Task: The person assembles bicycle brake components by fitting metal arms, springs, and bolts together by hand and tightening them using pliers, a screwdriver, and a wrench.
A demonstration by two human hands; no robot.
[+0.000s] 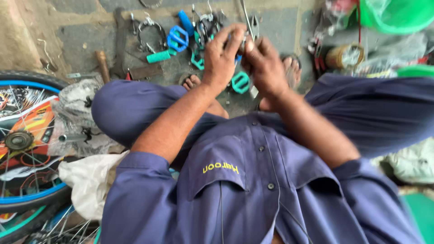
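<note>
Blue shirt nearest | left hand and right hand both pinch small metal part | bicycle wheel left

Navy short-sleeved buttoned shirt, matching trousers

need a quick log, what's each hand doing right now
left hand: closed on a small metal part
right hand: closed on the same part

wheel left of knee | tools ahead | bowl far right
</note>
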